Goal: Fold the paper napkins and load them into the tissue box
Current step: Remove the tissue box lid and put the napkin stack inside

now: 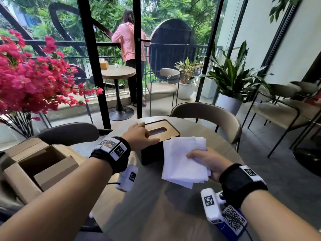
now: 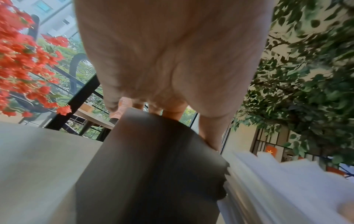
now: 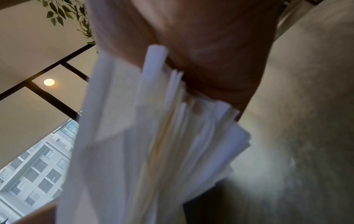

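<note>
A dark tissue box [image 1: 150,158] with a slotted wooden lid [image 1: 171,126] stands on the round table [image 1: 156,209]. My left hand [image 1: 139,136] lies over the lid's left end, fingers curled over the far edge and thumb along the near edge. In the left wrist view the left hand [image 2: 168,60] clasps the box [image 2: 149,166]. My right hand [image 1: 211,165] holds a stack of white napkins [image 1: 180,162] tilted against the box's right front, thumb on top. The right wrist view shows the napkins [image 3: 153,144] edge-on under the right hand [image 3: 210,45].
An open cardboard box [image 1: 40,164] sits at the table's left edge. A QR-code card [image 1: 233,221] lies near my right wrist. A chair [image 1: 208,112] faces me across the table. Pink flowers [image 1: 26,75] stand at the left. A person stands on the balcony.
</note>
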Available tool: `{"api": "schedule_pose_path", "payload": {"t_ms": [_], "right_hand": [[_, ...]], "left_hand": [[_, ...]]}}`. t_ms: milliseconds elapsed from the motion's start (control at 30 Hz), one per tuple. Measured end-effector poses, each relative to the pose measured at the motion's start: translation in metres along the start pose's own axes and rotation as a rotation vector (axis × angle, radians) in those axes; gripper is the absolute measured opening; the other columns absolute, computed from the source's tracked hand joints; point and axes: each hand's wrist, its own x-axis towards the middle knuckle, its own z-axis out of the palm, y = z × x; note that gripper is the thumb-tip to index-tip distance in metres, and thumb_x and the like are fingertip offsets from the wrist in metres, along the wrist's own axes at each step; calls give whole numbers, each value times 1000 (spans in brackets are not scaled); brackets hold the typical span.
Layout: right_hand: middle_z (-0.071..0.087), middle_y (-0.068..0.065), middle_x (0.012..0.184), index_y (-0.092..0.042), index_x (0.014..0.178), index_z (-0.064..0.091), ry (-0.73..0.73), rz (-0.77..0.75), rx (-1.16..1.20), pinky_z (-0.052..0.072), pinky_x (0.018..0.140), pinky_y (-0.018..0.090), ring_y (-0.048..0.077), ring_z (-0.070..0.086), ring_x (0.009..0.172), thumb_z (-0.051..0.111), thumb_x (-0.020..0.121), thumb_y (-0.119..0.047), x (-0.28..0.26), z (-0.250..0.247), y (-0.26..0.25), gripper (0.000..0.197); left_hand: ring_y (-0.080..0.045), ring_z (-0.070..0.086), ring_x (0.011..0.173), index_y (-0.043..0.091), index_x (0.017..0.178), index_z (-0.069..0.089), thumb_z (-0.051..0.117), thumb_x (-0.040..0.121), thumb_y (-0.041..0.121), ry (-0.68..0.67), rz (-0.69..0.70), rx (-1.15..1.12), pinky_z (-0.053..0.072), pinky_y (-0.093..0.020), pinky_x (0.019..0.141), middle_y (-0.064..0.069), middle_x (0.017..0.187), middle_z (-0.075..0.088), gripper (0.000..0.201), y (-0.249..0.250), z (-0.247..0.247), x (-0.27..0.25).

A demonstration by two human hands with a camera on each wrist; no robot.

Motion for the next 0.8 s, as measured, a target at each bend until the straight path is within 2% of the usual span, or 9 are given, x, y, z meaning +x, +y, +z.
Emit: {"api": "schedule_pose_path", "payload": {"t_ms": [67, 167, 300, 367, 467, 567, 633, 733, 800], "right_hand": [[76, 22, 99, 6, 110, 70, 10, 10, -18, 60, 79, 42, 34, 72, 86, 66, 89, 1, -5, -7, 0, 21], [76, 19, 94, 4, 109, 70, 0, 26, -37, 61, 71, 38, 31, 73, 82, 65, 90, 3, -12, -14, 2, 19], [77, 18, 95, 4, 109, 69, -2, 42, -48, 60, 67, 35, 30, 74, 82, 65, 91, 3, -19, -22, 4, 19], [77, 20, 97, 6, 110, 69, 5, 50, -51, 60, 69, 36, 32, 73, 85, 64, 91, 4, -21, -24, 4, 20], [76, 24, 103, 9, 111, 69, 17, 61, -71, 60, 74, 38, 35, 73, 88, 64, 90, 5, -21, -25, 6, 22], [76, 22, 99, 5, 107, 70, 9, 69, -98, 59, 76, 40, 35, 73, 87, 64, 90, 3, -22, -26, 4, 18], [77, 21, 99, 3, 106, 70, 3, 67, -104, 59, 79, 41, 34, 73, 87, 63, 91, 2, -21, -26, -2, 16], [77, 17, 93, 1, 102, 71, -4, 30, -96, 62, 67, 33, 27, 74, 77, 61, 91, 4, -18, -28, -21, 15], [76, 16, 88, 1, 101, 71, 14, -12, -98, 62, 62, 31, 24, 74, 70, 61, 91, 5, -15, -31, -38, 14]], "left_hand": [[-29, 28, 149, 12, 102, 76, 58, 93, 65, -9, 35, 6, 25, -31, 115, -14, 160, 36, 57, 7, -2, -4], [-30, 40, 138, 8, 101, 75, 58, 93, 64, 2, 64, 24, 32, -31, 107, -14, 147, 46, 59, 13, -4, -9], [-29, 50, 116, 11, 79, 67, 57, 92, 67, 51, 85, 17, 41, -35, 94, -7, 113, 51, 58, 10, -1, -6], [-27, 50, 111, 10, 74, 63, 57, 92, 67, 57, 86, -15, 44, -39, 94, -6, 112, 52, 59, 10, -1, -6], [-26, 53, 105, 3, 86, 71, 58, 94, 62, 80, 111, -66, 44, -37, 88, -5, 117, 54, 61, 13, -6, -7], [-23, 54, 105, 3, 85, 72, 60, 94, 58, 160, 140, -149, 45, -38, 90, 0, 115, 48, 56, 14, -17, -7], [-20, 54, 99, 4, 84, 73, 60, 95, 57, 197, 144, -196, 45, -38, 84, 1, 112, 50, 56, 9, -28, -7], [-23, 58, 99, 2, 82, 73, 58, 96, 59, 213, 122, -244, 45, -43, 83, -5, 109, 56, 61, -7, -44, -19], [-29, 60, 102, -1, 83, 71, 59, 93, 63, 185, 109, -307, 47, -42, 81, 0, 106, 56, 66, -19, -49, -38]]}}
